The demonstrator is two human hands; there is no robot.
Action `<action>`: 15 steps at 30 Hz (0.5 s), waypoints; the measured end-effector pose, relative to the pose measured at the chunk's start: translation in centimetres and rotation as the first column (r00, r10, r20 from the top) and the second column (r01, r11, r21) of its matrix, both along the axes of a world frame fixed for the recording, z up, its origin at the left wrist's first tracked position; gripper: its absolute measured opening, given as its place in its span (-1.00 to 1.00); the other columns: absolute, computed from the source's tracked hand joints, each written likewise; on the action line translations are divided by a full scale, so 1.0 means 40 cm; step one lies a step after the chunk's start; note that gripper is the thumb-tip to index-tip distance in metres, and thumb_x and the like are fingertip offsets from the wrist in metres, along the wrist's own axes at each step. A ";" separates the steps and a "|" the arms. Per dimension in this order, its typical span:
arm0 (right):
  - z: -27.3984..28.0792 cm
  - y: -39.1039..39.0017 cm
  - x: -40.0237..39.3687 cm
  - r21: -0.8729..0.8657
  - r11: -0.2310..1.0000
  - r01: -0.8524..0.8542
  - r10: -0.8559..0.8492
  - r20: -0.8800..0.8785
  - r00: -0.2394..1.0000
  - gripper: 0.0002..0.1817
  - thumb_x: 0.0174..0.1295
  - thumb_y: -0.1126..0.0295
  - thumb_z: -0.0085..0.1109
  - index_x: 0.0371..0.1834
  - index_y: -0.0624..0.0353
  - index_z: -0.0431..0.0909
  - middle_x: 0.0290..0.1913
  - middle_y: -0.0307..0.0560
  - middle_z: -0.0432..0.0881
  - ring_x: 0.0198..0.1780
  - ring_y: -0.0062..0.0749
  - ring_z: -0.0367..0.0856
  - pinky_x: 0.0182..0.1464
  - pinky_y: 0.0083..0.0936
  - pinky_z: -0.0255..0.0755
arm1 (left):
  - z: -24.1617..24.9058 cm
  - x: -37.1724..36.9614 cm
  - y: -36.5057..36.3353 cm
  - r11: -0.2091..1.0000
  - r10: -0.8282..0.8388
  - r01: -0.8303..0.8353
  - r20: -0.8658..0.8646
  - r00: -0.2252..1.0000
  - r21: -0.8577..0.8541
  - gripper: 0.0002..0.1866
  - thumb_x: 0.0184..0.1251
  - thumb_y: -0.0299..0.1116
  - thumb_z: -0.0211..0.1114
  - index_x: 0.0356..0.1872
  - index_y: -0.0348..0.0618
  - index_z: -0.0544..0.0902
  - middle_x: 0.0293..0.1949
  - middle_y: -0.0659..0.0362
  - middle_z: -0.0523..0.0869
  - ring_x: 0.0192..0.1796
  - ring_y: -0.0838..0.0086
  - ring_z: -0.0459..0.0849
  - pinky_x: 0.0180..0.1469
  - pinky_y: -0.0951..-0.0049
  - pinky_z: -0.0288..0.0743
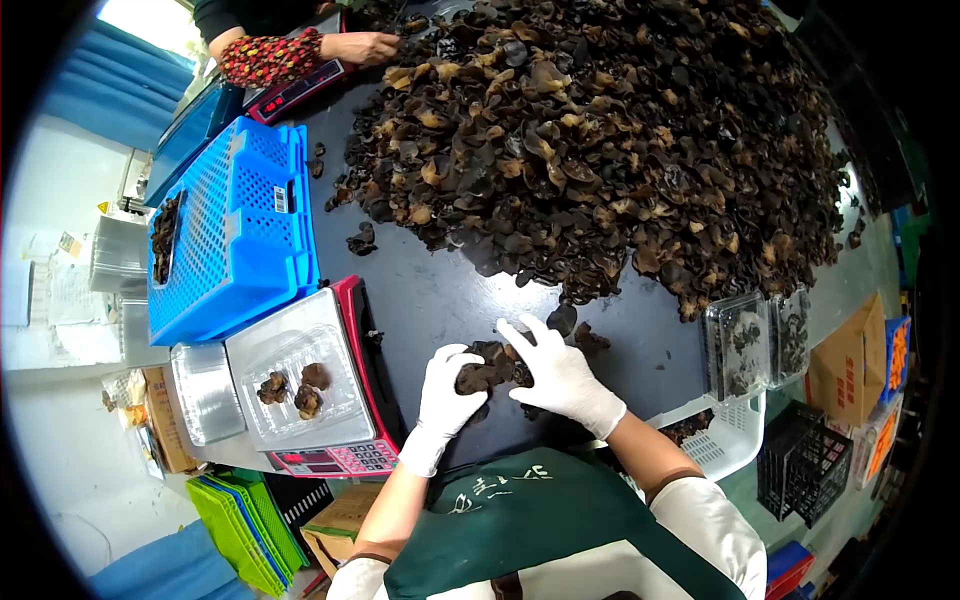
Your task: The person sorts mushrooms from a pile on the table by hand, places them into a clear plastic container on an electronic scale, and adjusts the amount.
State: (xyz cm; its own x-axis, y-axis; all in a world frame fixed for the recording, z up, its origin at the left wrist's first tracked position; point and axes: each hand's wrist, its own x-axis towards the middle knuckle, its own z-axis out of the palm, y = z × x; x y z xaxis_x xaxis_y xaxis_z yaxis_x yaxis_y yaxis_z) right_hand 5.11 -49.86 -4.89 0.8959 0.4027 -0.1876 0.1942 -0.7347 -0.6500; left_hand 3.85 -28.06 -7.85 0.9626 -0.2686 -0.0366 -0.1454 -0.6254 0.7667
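Both my hands wear white gloves and meet over a small clump of dark wood ear mushrooms (490, 368) at the near edge of the dark table. My left hand (447, 395) curls its fingers and thumb around the left side of the clump. On the other side, my right hand (562, 378) has its fingers spread, touching the mushrooms. Left of my hands is a red digital scale (365, 370) bearing a clear plastic tray (300, 408) with three mushroom pieces inside. A large pile of wood ear mushrooms (600, 150) covers the far part of the table.
A blue crate (235, 235) and stacked clear trays (207, 395) stand at the left. Clear containers with mushrooms (738, 345) sit on the right, above a white basket (735, 440). Another person's hand (362, 47) reaches to the pile beside a second scale (295, 92).
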 end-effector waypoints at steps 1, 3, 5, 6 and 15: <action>-0.008 0.015 -0.002 -0.065 0.997 -0.043 0.047 0.065 0.997 0.04 -0.15 0.15 0.44 0.49 -0.03 0.12 0.35 0.14 0.24 0.11 0.04 0.45 0.06 -0.28 0.53 | -0.001 0.000 0.006 0.953 0.061 -0.092 -0.113 0.992 -0.289 -0.48 -0.21 -0.46 0.45 -0.06 -0.11 0.60 -0.03 0.09 0.58 0.02 0.27 0.59 0.11 0.33 0.48; -0.018 0.043 -0.003 -0.081 0.995 -0.051 0.064 0.157 0.986 -0.03 -0.12 0.19 0.44 0.46 -0.06 0.20 0.28 0.08 0.32 0.04 -0.06 0.46 -0.04 -0.34 0.55 | 0.011 -0.012 0.016 0.842 0.124 -0.309 -0.399 0.908 -0.442 -0.51 -0.11 -0.51 0.45 -0.04 -0.19 0.57 -0.12 0.14 0.63 -0.06 0.43 0.63 0.06 0.41 0.51; -0.028 0.062 -0.004 -0.076 0.994 -0.074 0.083 0.121 0.989 -0.19 -0.08 0.28 0.44 0.36 -0.08 0.37 0.17 0.00 0.41 0.08 -0.07 0.47 -0.01 -0.32 0.54 | 0.024 -0.020 0.031 0.776 0.125 -0.380 -0.468 0.875 -0.502 -0.52 -0.08 -0.53 0.44 -0.03 -0.21 0.56 -0.13 0.16 0.64 -0.08 0.48 0.63 0.03 0.45 0.52; -0.058 0.066 -0.009 0.015 0.999 -0.034 0.030 0.233 0.972 -0.35 -0.07 0.34 0.43 0.21 -0.10 0.52 0.04 -0.09 0.49 0.00 -0.14 0.52 -0.12 -0.36 0.56 | 0.031 -0.023 0.038 0.702 0.102 -0.444 -0.539 0.836 -0.556 -0.54 -0.04 -0.56 0.44 -0.02 -0.23 0.55 -0.14 0.18 0.65 -0.09 0.53 0.63 0.01 0.49 0.54; -0.080 0.052 0.000 0.273 0.946 0.174 -0.172 -0.031 0.985 -0.62 -0.04 0.56 0.21 -0.09 0.01 0.68 -0.12 -0.06 0.49 -0.07 -0.16 0.55 0.02 -0.43 0.45 | 0.291 -0.060 0.242 0.753 0.451 -0.474 -0.166 0.877 -0.456 -0.53 -0.10 -0.58 0.40 -0.06 -0.15 0.55 -0.22 0.20 0.65 -0.15 0.45 0.66 -0.02 0.47 0.54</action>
